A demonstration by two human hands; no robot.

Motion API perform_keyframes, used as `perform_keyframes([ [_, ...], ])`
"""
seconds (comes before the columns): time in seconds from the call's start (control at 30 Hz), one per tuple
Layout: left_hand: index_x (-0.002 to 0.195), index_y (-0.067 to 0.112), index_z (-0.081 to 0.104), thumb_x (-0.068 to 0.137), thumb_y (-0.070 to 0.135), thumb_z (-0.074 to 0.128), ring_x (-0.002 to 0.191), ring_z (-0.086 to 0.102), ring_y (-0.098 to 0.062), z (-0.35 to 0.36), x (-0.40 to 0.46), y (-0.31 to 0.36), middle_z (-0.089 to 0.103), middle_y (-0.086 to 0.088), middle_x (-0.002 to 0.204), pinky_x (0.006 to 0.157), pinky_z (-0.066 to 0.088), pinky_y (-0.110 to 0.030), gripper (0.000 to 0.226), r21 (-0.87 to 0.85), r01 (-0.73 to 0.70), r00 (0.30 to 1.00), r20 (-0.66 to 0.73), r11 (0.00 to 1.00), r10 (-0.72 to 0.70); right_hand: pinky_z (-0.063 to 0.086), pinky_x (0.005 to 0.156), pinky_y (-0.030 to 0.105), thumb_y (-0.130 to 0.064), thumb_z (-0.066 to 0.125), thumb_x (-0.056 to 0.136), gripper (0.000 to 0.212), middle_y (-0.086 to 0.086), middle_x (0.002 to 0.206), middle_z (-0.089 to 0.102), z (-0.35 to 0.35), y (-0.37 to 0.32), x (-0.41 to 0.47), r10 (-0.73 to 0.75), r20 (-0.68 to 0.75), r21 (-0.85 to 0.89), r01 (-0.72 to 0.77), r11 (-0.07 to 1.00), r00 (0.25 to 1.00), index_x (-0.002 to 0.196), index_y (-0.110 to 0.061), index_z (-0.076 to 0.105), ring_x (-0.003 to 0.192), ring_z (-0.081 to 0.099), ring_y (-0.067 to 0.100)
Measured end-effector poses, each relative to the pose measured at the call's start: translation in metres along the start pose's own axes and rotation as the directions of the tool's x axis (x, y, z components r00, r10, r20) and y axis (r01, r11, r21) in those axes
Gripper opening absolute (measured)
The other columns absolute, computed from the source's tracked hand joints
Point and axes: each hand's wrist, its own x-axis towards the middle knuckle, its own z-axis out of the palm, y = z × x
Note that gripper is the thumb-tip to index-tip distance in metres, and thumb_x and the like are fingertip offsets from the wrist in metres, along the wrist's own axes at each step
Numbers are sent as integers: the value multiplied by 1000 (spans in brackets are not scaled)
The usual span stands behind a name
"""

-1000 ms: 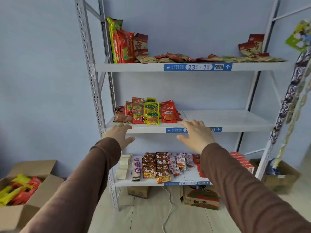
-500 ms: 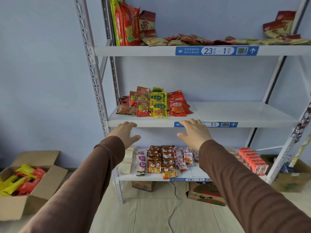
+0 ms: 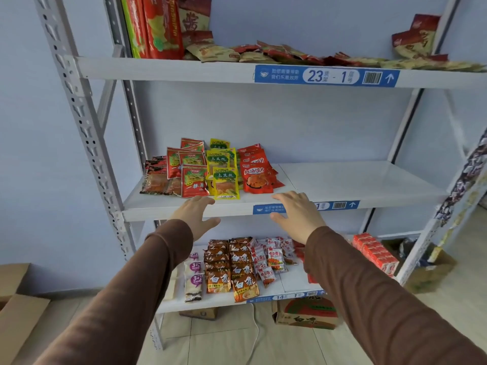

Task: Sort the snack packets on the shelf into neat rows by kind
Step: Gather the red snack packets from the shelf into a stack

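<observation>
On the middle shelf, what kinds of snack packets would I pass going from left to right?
Dark brown packets → red-and-green packets → yellow packets → red packets → then bare middle shelf.

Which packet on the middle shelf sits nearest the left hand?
Find the middle shelf of the white rack. In the front row on its left half, just beyond the left hand, lies the red-and-green packet. Its neighbour to the right is yellow.
</observation>
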Motion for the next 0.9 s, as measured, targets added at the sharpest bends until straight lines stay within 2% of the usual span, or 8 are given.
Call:
perform_keyframes([
  [0.27, 144, 24, 48, 95, 47, 59, 139, 40, -25, 28, 103, 31, 41, -1, 155, 115, 33, -42, 55, 47, -52, 999, 9, 998, 51, 41, 105, 38, -42, 54, 97, 51, 1, 145, 47, 24, 64, 80, -10, 3, 60, 10, 998, 1000, 144, -24, 45, 128, 43, 23],
  [0.43, 149, 24, 43, 96, 47, 58, 141, 38, -24, 40, 155, 30, 38, -1, 157, 118, 31, -42, 60, 71, -74, 995, 78, 995, 68, 41, 105, 39, -44, 53, 97, 51, 0, 146, 46, 48, 84, 124, -10, 37, 92, 7, 996, 999, 144, -25, 45, 128, 45, 22],
  [0.6, 152, 21, 39, 95, 44, 60, 141, 39, -27, 44, 213, 25, 39, -6, 157, 117, 33, -44, 65, 36, -65, 997, 30, 997, 64, 41, 104, 40, -45, 53, 97, 51, 0, 144, 48, 60, 98, 178, 1, 28, 85, -3, 996, 1000, 143, -26, 46, 127, 45, 23],
  [0.73, 156, 26, 28, 94, 44, 63, 147, 31, -27, 48, 250, 16, 33, -5, 161, 120, 30, -48, 73, -76, -50, 999, 5, 996, 51, 40, 105, 40, -44, 54, 97, 50, 0, 144, 48, 64, 104, 218, 24, 8, 73, -25, 997, 1000, 143, -26, 46, 129, 44, 23],
  [0.9, 156, 25, 28, 94, 48, 62, 150, 26, -27, 60, 295, 14, 27, -5, 164, 119, 26, -44, 74, -53, -29, 999, 23, 998, 30, 39, 109, 40, -42, 54, 97, 52, 0, 144, 47, 77, 120, 254, 45, 26, 121, -48, 992, 999, 144, -24, 45, 131, 41, 23],
])
